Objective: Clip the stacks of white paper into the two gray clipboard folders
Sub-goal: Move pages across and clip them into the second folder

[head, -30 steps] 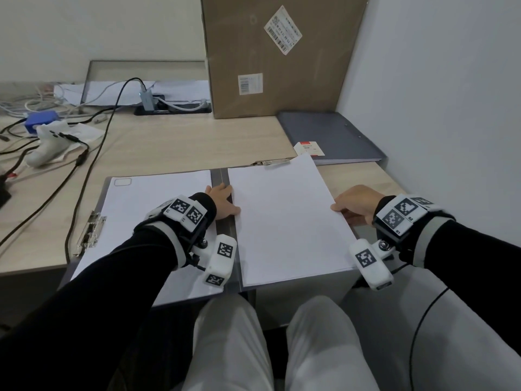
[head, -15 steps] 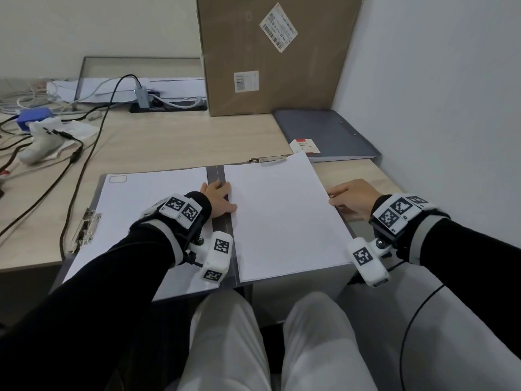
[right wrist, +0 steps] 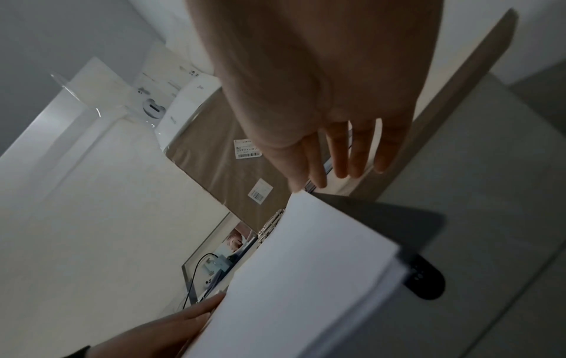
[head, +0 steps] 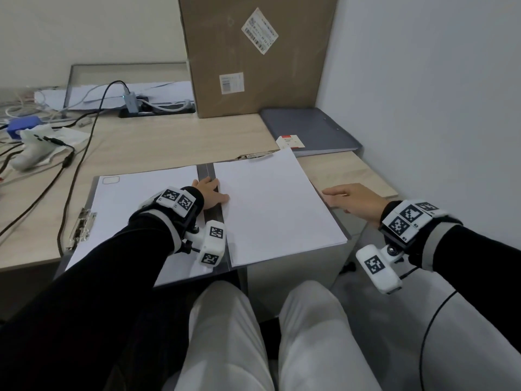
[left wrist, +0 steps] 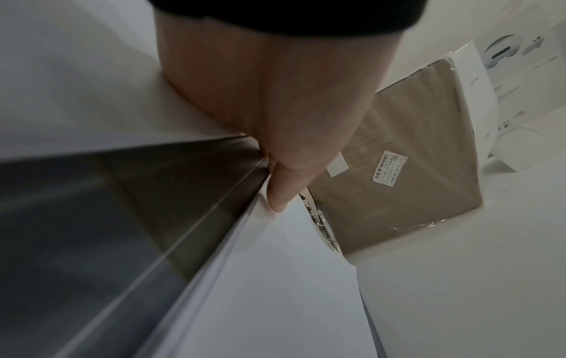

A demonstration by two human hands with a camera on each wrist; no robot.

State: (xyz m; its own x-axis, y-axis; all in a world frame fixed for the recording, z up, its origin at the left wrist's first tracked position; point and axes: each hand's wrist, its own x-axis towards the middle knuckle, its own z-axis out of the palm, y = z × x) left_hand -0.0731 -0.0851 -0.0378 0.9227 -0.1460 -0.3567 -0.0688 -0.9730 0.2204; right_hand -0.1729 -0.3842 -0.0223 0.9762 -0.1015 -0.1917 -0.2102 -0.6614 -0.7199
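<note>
An open gray clipboard folder (head: pixel 206 176) lies at the desk's front edge. A white paper stack (head: pixel 132 204) covers its left half, with a metal clip (head: pixel 82 228) at the left side. A second white stack (head: pixel 273 204) lies on the right half, its top edge at another clip (head: pixel 253 156). My left hand (head: pixel 212 193) rests on the spine, fingers against that stack's left edge (left wrist: pixel 275 290). My right hand (head: pixel 346 196) hovers by the stack's right edge with straight fingers (right wrist: pixel 346 157) and holds nothing. A closed gray folder (head: pixel 307 131) lies at the back right.
A tall cardboard box (head: pixel 253 57) stands against the wall behind the folders. Black cables (head: pixel 79 153), a blue device (head: pixel 22 128) and a white controller (head: pixel 31 156) clutter the desk's left side. The wall runs close along the right. The open folder overhangs the desk's front edge.
My right hand has let go of the right stack's edge and straightened its fingers just off the paper. The left hand has stayed at the spine.
</note>
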